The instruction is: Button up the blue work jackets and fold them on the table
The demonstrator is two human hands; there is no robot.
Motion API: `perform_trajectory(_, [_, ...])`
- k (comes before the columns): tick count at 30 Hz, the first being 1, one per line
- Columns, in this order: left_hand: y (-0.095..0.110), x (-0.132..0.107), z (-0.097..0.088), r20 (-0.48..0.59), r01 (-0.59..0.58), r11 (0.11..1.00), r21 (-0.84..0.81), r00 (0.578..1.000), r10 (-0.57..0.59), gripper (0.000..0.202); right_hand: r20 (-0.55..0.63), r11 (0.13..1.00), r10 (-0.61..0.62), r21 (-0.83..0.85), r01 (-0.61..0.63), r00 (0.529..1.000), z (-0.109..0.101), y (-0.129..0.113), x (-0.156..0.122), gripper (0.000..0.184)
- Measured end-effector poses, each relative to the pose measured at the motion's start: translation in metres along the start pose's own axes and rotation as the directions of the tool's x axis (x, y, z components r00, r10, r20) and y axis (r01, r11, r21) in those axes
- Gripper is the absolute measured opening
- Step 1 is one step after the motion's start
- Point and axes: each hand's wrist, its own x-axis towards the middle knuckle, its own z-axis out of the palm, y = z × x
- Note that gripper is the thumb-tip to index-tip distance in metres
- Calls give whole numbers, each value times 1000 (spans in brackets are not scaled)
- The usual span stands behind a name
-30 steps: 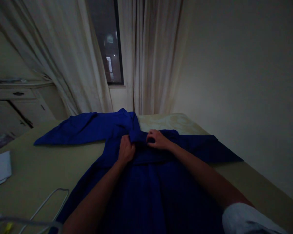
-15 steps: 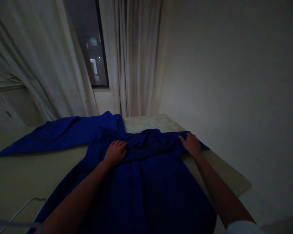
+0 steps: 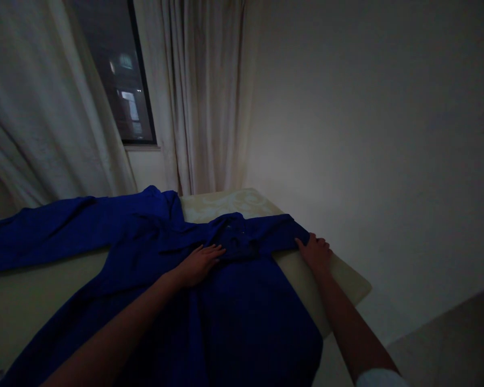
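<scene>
light: dim, grainy | source: faint glow on wall point(image 3: 347, 134); window point(image 3: 121, 97) dark | edges: stretched, soft

A dim room in a home, likely a bedroom: pale curtains point(image 3: 193, 102) hang at the far side around a dark window point(image 3: 116, 80), plain walls point(image 3: 367, 134) close the right, and a cream patterned bench point(image 3: 226, 201) stands near.

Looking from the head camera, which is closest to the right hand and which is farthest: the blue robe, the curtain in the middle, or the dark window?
1. Blue robe: its edge touches the right hand, just to the left.
2. Middle curtain: hanging behind the table's far end.
3. Dark window: farthest, up at the far left, past that curtain.
</scene>
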Motion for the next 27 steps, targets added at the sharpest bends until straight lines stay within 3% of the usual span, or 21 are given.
perform_trajectory(4, [11,-6,-4,-67,22,999,38,998,-20,66,-7,1000,7,16,-7,1000,4,1,6,58])
perform_trajectory(8, [52,30,10,-209,62,996,58,977,-48,72,65,976,-91,204,76,994,9,7,13,50])
perform_trajectory(13, [85,79,27,-64,107,994,8,992,-106,70,-26,882,-98,461,99,995,11,19,15,41])
perform_trajectory(15, [90,85,31,-86,109,994,-12,990,-110,72,-38,852,-39,520,53,999,10,19,15,38])
perform_trajectory(18, [91,81,33,-148,65,998,-28,987,-68,72,-22,871,51,490,-33,998,10,15,15,46])
perform_trajectory(22, [91,61,26,-176,-10,997,-79,984,-4,70,29,903,23,429,-33,999,11,14,22,60])
perform_trajectory(25, [84,32,14,-255,13,991,-130,966,-47,65,125,868,79,479,-129,989,5,11,33,44])
perform_trajectory(27, [73,11,4,-284,36,983,-182,955,-88,62,98,836,153,518,-182,983,-6,-2,39,34])
